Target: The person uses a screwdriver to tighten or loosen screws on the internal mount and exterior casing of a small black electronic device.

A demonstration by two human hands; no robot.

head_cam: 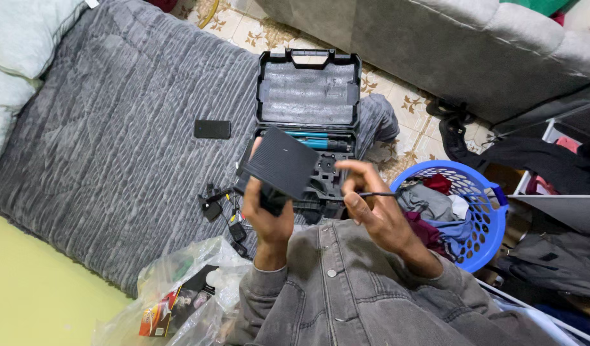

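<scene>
grey sofa (436,45), patterned tile floor (256,32)

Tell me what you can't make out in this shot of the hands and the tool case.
- Head view: the lower compartments of the open tool case are hidden behind the flat black device held up by the left hand.
- The thin black tool in the right hand is too slim to identify its tip.
- The plastic bag contents are blurred by the crinkled film.
</scene>
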